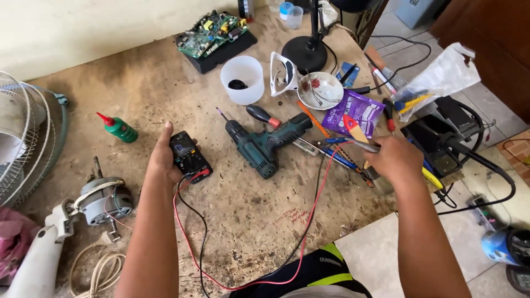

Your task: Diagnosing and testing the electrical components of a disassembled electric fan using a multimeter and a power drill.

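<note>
Meter (189,156) on bench left of drill (265,144), left hand (165,160) clasped round it, thumb up. Right hand (395,157) closed on probes (353,144) among tools. Keep leads (309,221) untangled, meter face upward, probe tips apart.

Stained brown tabletop (165,94), carrying a green cordless drill (265,144), white plastic cup (243,79), green circuit board (212,32), small green bottle (118,128), patterned bowl (320,91), purple packet (360,113), fan motor (104,200)
</note>
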